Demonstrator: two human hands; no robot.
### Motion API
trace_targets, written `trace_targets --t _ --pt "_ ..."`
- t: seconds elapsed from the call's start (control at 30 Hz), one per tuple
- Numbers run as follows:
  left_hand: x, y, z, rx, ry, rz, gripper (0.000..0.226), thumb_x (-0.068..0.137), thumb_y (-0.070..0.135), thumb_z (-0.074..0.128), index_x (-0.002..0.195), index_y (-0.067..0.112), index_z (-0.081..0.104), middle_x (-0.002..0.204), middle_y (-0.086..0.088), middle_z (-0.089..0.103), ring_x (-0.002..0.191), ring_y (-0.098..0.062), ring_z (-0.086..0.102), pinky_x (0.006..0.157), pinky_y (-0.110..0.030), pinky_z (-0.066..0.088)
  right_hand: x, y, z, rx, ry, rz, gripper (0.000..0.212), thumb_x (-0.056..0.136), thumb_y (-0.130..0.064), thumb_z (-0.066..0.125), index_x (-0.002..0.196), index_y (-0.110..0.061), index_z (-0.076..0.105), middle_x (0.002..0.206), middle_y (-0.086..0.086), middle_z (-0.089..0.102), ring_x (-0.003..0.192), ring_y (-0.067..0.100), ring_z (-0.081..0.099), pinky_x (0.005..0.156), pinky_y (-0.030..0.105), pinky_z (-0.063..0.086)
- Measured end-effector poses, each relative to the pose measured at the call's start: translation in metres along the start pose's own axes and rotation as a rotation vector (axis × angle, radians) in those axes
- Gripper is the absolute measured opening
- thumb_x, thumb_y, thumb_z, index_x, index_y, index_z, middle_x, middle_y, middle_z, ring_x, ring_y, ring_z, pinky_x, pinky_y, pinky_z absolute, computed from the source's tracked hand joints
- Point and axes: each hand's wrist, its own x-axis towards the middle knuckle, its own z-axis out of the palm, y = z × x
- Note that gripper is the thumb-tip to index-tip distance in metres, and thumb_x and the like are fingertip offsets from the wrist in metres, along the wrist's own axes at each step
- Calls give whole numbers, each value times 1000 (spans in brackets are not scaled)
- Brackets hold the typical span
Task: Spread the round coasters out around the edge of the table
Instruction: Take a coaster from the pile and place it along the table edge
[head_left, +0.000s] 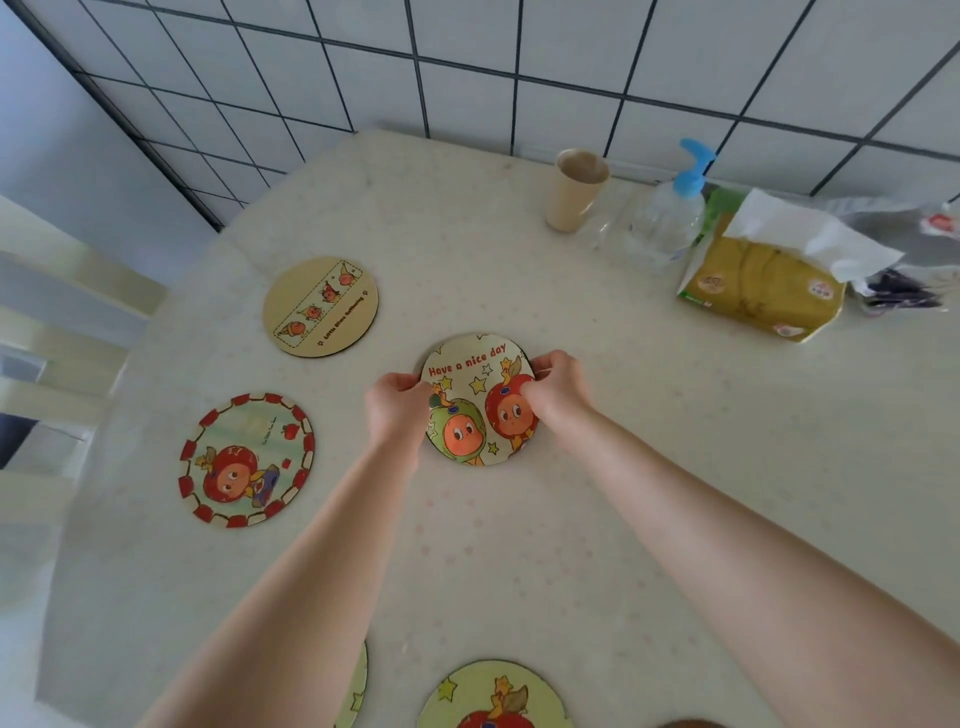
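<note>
A round "Have a nice day" coaster (475, 395) lies in the middle of the table (675, 467). My left hand (397, 410) grips its left edge and my right hand (558, 392) pinches its right edge. A beige coaster with a dashed strip (320, 306) lies at the far left. Nearer on the left sits a red-bordered coaster (247, 460). Two more coasters lie at the near edge: one (493, 696) is cut off by the frame, the other (356, 686) is mostly hidden under my left forearm.
At the back right stand a beige cup (576, 189), a clear pump bottle with a blue top (667, 213), a yellow tissue pack (763, 280) and some plastic bags (904, 249). A chair back (67, 332) is at the left. A tiled wall runs behind.
</note>
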Motion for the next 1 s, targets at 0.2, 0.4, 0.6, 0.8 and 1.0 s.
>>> trace_targets --t 0.2,0.4,0.6,0.8,1.0 --pt "-43 -17 7 -26 -38 20 10 84 10 58 91 14 65 77 3 63 64 -7 55 50 -22 39 -24 29 -33 78 -3 -6 27 84 -5 55 108 -17 55 101 3 63 91 23 64 62 28 52" --pt "-102 -55 35 0 -130 15 7 85 12 60 88 16 65 83 1 67 69 -11 59 65 -29 53 -53 86 -90 159 49 3 23 83 -5 59 101 -20 57 87 -7 59 78 16 64 70 36 59" --pt "-198 -97 96 -19 -202 25 7 88 12 59 86 17 64 84 1 68 71 -11 61 64 -27 54 -89 166 -179 173 109 1 19 83 -9 62 97 -21 60 86 -8 61 80 16 66 66 32 59" --pt "-306 -142 168 -37 -227 -1 3 90 17 62 89 19 64 89 2 67 79 -11 62 66 -25 53 -121 247 -280 186 117 -8 17 84 -11 64 94 -24 59 83 -12 60 72 7 63 48 18 50" --pt "-410 -176 241 -39 -303 -43 6 90 16 61 95 14 64 93 -3 69 81 -15 64 76 -33 57 -150 327 -385 170 176 16 17 84 -8 63 93 -22 61 86 -6 63 75 13 64 53 20 49"
